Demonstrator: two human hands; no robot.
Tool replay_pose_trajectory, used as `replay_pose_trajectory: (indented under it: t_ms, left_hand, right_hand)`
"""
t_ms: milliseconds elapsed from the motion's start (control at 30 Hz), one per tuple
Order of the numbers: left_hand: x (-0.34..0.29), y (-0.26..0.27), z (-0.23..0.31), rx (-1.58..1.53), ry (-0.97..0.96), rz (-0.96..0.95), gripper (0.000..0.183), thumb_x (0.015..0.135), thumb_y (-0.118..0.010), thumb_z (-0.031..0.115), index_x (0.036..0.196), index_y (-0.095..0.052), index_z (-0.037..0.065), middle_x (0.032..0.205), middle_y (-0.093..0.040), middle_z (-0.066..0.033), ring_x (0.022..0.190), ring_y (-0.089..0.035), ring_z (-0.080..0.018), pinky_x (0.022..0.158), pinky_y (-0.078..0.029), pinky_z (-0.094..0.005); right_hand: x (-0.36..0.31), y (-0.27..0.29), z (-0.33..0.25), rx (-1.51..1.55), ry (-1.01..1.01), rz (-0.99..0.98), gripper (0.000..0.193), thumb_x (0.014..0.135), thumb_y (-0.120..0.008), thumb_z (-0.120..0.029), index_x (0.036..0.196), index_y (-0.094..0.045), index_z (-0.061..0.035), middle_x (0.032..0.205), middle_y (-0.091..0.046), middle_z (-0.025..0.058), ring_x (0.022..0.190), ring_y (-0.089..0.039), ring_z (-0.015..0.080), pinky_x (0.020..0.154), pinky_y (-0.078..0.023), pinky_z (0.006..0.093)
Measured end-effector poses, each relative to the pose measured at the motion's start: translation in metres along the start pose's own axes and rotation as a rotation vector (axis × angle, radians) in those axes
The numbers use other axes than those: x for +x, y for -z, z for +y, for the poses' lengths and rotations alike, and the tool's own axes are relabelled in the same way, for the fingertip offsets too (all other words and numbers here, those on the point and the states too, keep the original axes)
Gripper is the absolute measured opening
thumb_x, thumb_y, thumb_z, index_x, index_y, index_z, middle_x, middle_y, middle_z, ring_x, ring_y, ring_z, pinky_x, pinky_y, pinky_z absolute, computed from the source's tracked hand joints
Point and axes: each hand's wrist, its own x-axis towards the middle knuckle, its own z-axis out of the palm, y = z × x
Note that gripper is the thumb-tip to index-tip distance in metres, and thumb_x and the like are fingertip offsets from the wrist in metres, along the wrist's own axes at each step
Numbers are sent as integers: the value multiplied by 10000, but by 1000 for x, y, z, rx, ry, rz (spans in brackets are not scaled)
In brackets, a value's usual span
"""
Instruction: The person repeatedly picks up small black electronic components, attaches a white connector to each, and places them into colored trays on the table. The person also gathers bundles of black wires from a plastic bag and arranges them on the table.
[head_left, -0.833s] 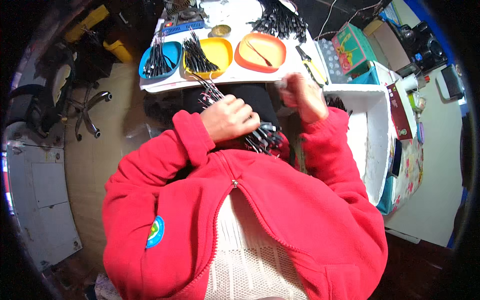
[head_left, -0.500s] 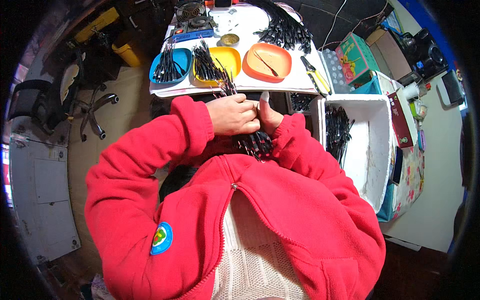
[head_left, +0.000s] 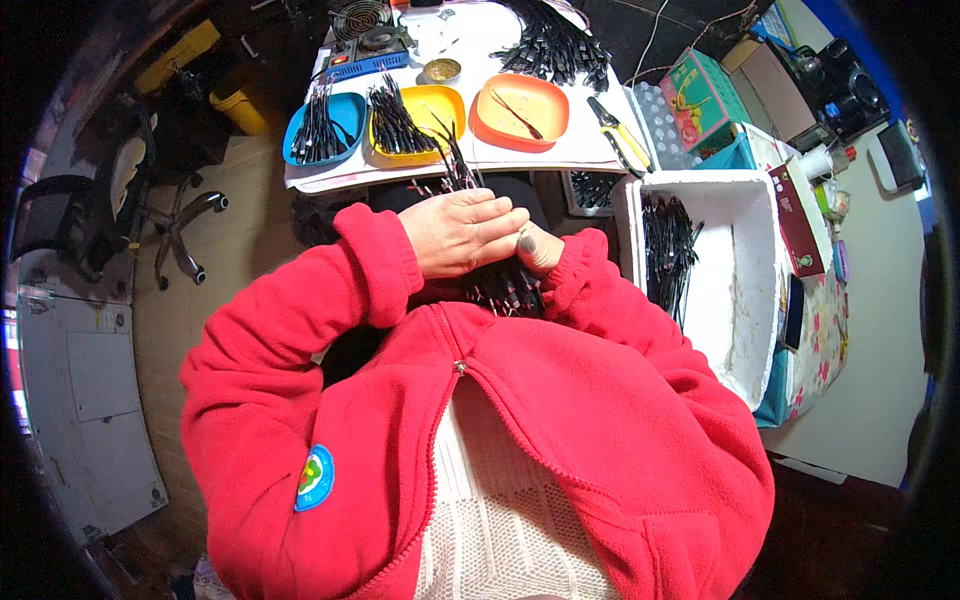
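A bundle of black wires [head_left: 507, 291] hangs between my hands, in front of my chest at the near edge of the table. My left hand [head_left: 462, 236] lies across it with the fingers curved over the wires. Pressed against the left fingertips is my right hand [head_left: 541, 249], closed on the bundle's right side, its thumb bent and its other fingers mostly hidden. The wires' thin ends stick up above my left hand, and the thicker dark ends show below the hands.
Beyond my hands, a blue tray [head_left: 352, 107] and a yellow tray [head_left: 458, 112] hold black wires; an orange tray [head_left: 555, 103] holds a thin piece. Yellow-handled pliers [head_left: 622, 140] lie to the right. A white foam box [head_left: 735, 290] with more wires stands at my right.
My right thumb, raised before, now bends down onto the left fingertips. The left fingers reach further across to the right. The whole view has shifted slightly.
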Motion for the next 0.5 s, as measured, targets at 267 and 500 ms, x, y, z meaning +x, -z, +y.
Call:
replay_pose_trajectory:
  t_ms: [267,500]
  left_hand:
    - [3,48,20,-262,197,198,420,804,-528,48,1223,-496,51,1233,-535,-139,1204,-508,-295,1011,-422,-407]
    - [-82,14,37,-882,1082,903,242,681,-440,-147,816,-577,0,747,-598,-89,721,-599,-165,694,-492,-282]
  right_hand:
    - [9,-9,-11,-399,29,-119,543,746,-771,-139,1223,-531,-37,1129,-594,32,1101,-531,154,946,-431,306]
    - [8,-22,-29,-25,-119,-163,634,737,-770,-148,1279,-458,-44,1051,-586,2,942,-530,87,852,-444,265]
